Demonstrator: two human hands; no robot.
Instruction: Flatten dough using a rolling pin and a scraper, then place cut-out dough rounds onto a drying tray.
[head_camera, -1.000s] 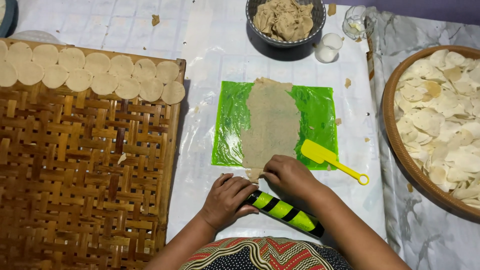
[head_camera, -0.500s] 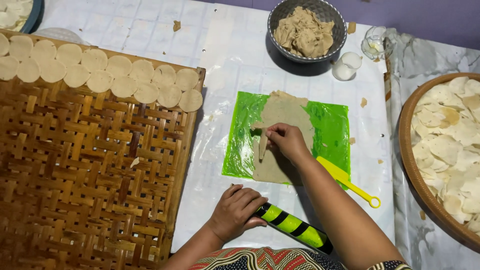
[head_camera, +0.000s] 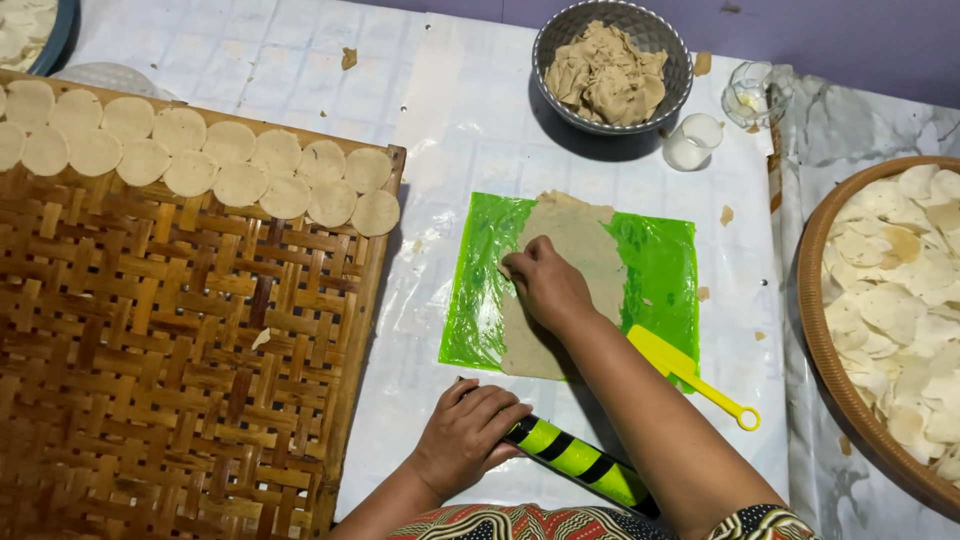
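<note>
The right hand (head_camera: 545, 285) lies on a flattened sheet of brown dough (head_camera: 570, 280), its fingers (head_camera: 520, 262) bent and pressed together against the dough's left side; whether they pinch anything I cannot tell. The dough is spread on a green plastic sheet (head_camera: 660, 275) in the middle of the white tabletop (head_camera: 450, 130). The left hand (head_camera: 465, 435) rests near the front edge, fingers curled over the end of a green-and-black striped rolling pin (head_camera: 580, 462) that lies flat on the tabletop, just in front of the green sheet. A yellow scraper (head_camera: 690, 375) lies at the sheet's lower right corner, partly behind the right forearm.

To the left sits a woven bamboo tray (head_camera: 180, 380) with two rows of round dough discs (head_camera: 220, 165) along its far edge. A grey bowl (head_camera: 560, 40) of dough scraps stands beyond the sheet, with a small white cup (head_camera: 693, 142) and a little glass (head_camera: 752, 95) beside it. At the right, a round basket (head_camera: 815, 330) holds many pale discs.
</note>
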